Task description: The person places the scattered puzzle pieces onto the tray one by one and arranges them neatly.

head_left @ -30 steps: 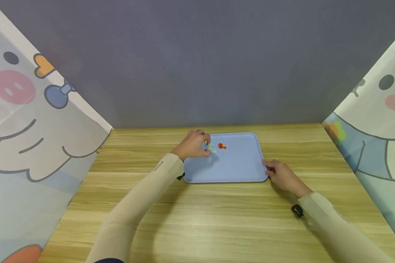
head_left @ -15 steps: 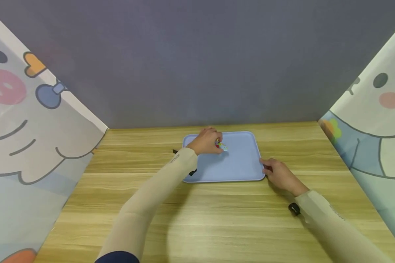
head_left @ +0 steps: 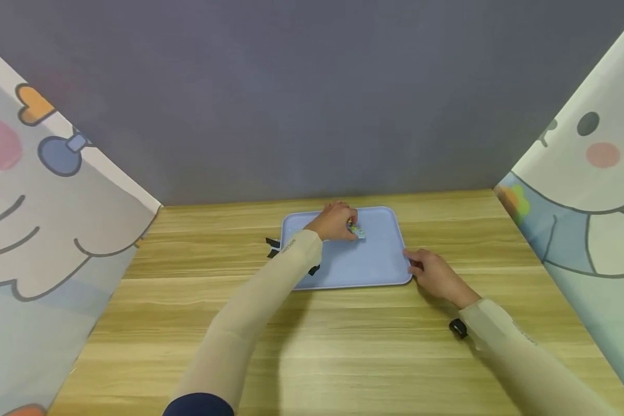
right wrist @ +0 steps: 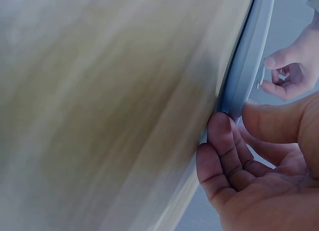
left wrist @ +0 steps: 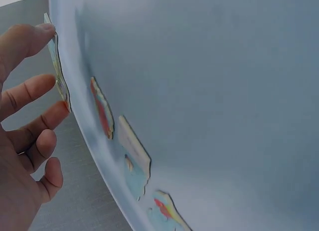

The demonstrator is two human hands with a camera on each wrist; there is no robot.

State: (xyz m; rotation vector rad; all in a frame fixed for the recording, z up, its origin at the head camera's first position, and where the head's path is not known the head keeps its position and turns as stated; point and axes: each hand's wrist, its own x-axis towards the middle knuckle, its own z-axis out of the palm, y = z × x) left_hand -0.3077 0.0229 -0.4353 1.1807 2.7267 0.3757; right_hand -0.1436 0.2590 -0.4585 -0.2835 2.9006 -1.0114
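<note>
My left hand (head_left: 339,222) is over the far middle of a light blue tray (head_left: 374,266) and pinches a thin, colourful puzzle piece (left wrist: 58,66) between thumb and fingertips. In the left wrist view that piece stands apart from the tray's surface, seen nearly edge-on. Several other flat printed pieces lie on the tray, among them a red-patterned piece (left wrist: 103,111) and a pale blue one (left wrist: 135,161); the left hand hides them in the head view. At the tray's near right corner, my right hand (head_left: 438,278) grips the rim (right wrist: 245,66), thumb on top and fingers against the outside.
The tray lies on a wood-grain table (head_left: 364,341). A grey wall (head_left: 333,104) stands behind it, with cartoon-printed panels (head_left: 593,190) on both sides. Black strap ends (head_left: 273,247) stick out beside the left wrist.
The left hand has moved right across the tray with the puzzle piece, now covering the red piece seen earlier. The right hand stays on the tray's corner. The head view has shifted slightly.
</note>
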